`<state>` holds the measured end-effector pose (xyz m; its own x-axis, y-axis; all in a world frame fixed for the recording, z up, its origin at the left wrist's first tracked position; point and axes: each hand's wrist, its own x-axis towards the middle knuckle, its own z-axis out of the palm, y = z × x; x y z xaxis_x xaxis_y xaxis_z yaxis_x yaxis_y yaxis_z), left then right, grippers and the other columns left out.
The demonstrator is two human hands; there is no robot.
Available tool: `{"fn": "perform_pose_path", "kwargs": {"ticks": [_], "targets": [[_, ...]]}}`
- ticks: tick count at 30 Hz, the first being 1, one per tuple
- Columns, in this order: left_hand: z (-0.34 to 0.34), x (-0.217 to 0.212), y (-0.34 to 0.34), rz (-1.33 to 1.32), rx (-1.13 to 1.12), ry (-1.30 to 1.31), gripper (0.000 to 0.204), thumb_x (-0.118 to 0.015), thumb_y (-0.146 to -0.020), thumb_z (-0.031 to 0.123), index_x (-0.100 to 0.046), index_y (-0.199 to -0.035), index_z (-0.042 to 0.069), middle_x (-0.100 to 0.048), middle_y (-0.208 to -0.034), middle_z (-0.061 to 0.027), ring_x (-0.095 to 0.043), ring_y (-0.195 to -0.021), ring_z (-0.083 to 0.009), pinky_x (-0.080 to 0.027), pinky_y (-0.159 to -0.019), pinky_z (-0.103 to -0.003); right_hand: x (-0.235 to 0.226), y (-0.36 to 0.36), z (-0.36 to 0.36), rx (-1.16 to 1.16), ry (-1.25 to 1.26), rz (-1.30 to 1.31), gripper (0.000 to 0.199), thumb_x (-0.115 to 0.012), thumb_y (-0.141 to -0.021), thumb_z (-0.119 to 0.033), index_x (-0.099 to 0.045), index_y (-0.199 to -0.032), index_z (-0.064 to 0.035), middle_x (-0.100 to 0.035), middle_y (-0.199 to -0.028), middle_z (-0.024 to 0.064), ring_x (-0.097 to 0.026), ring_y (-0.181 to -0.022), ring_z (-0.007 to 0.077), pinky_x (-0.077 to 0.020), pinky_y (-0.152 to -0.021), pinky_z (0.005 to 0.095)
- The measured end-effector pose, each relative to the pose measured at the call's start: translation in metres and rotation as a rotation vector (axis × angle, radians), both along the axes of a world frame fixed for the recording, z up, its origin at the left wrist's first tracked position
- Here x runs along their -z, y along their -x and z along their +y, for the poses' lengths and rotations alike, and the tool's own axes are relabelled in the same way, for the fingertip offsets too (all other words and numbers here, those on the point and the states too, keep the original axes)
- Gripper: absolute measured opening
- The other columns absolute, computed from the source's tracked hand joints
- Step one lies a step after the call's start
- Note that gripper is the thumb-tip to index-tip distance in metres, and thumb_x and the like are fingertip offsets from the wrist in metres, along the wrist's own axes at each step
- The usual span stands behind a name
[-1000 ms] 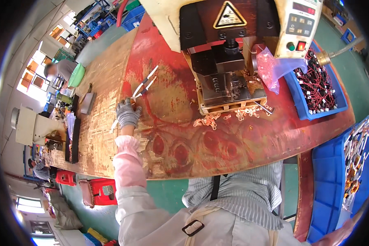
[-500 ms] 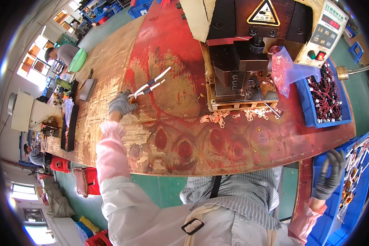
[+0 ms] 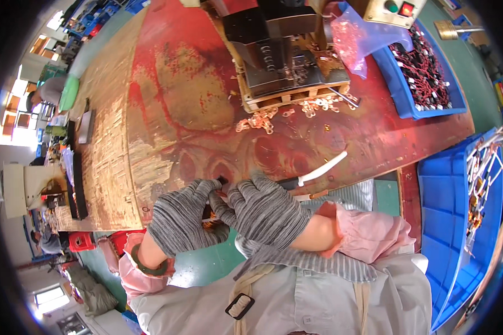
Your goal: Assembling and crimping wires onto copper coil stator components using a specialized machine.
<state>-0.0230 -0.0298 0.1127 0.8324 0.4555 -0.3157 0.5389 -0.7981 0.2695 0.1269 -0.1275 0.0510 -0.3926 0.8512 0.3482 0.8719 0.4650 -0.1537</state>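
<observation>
At the front edge of the worktable (image 3: pixel 156 134), my two grey-gloved hands are together, fingers closed around a wire lead with white sleeving (image 3: pixel 325 169). My left hand (image 3: pixel 185 218) pinches its left end, where a bit of copper colour shows below the fingers. My right hand (image 3: pixel 265 212) grips close beside it, knuckles up. Past the right hand, the lead's sleeved ends stick out to the right over the table edge; one has a dark section. The part between my fingers is mostly hidden.
Behind my hands stands a black press (image 3: pixel 279 56) with loose copper terminals (image 3: pixel 257 121) at its base. A plastic bag of terminals (image 3: pixel 349 42) lies beside it. Right are a blue bin (image 3: pixel 439 113) of red-black wires and a larger blue bin (image 3: pixel 439 195) of white-sleeved leads. Another person (image 3: pixel 51 92) is far left.
My left hand has come back from the table's left side with the lead to the front edge. My right hand has left the large blue bin and joined it on the lead.
</observation>
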Motion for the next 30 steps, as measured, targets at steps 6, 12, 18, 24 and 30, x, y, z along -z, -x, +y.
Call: {"fn": "perform_pose_path", "kwargs": {"ticks": [6,12,18,24,30], "targets": [[-0.003,-0.006,-0.028,-0.269,0.232,-0.198,0.041,-0.068,-0.059,0.025,-0.056,-0.094,0.007,-0.059,-0.088,-0.0108,-0.06,-0.073,-0.0283,-0.048,-0.063,-0.036,0.007,-0.038,-0.002,0.071,0.406,0.276,0.035,-0.056,-0.079,-0.029,-0.055,-0.104,-0.005,-0.059,-0.074,0.0111,-0.06,-0.066,0.026,-0.0454,-0.057,0.0351],[-0.017,-0.014,-0.021,-0.495,0.581,0.463,0.03,-0.071,-0.067,0.028,-0.058,-0.085,0.008,-0.06,-0.091,-0.01,-0.06,-0.082,-0.0254,-0.048,-0.073,-0.036,-0.016,-0.083,-0.026,0.112,0.456,0.938,0.029,-0.062,-0.076,-0.031,-0.056,-0.09,-0.0058,-0.058,-0.075,0.0159,-0.058,-0.068,0.0324,-0.0449,-0.058,0.0369],[-0.018,0.11,0.01,-0.734,0.027,0.774,0.073,-0.07,-0.058,0.043,-0.045,-0.118,0.008,-0.048,-0.115,-0.0124,-0.044,-0.11,-0.0256,-0.032,-0.095,-0.038,-0.038,-0.099,-0.014,-0.034,0.71,1.134,0.037,-0.065,-0.077,-0.033,-0.059,-0.094,-0.0005,-0.058,-0.08,0.0121,-0.058,-0.078,0.0173,-0.0429,-0.065,0.0313],[-0.02,0.153,-0.022,-1.288,-0.218,1.139,0.059,-0.055,-0.075,0.039,-0.04,-0.122,0.007,-0.047,-0.113,-0.0101,-0.045,-0.105,-0.0225,-0.034,-0.095,-0.034,0.004,-0.086,0.021,-0.418,0.129,0.836,0.036,-0.06,-0.081,-0.027,-0.055,-0.108,-0.0026,-0.053,-0.109,0.0153,-0.054,-0.093,0.0286,-0.0402,-0.082,0.0361],[0.016,0.135,-0.072,-1.437,-0.141,1.413,0.074,-0.07,-0.066,0.036,-0.036,-0.125,0.007,-0.043,-0.12,-0.0088,-0.042,-0.112,-0.0236,-0.03,-0.1,-0.037,-0.001,-0.09,0.014,0.119,0.326,0.953,0.039,-0.057,-0.08,-0.029,-0.052,-0.108,-0.0031,-0.057,-0.095,0.0162,-0.057,-0.085,0.0306,-0.0458,-0.073,0.0355]]}}
